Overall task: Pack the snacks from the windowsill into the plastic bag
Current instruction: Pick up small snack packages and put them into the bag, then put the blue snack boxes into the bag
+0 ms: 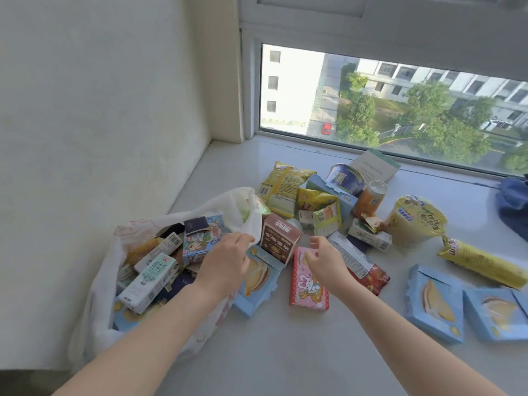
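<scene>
Both forearms reach over the windowsill: left hand pinches the plastic bag rim at the sill's left edge, right hand, fingers curled, grips nothing above the pink box, with snacks behind.

A plain off-white wall fills the left side and meets a pale, smooth windowsill at a straight corner. Behind the sill, a window in a white frame looks down on daylit buildings, green trees, a road and 1 red car. Soft daylight brightens the sill.
</scene>
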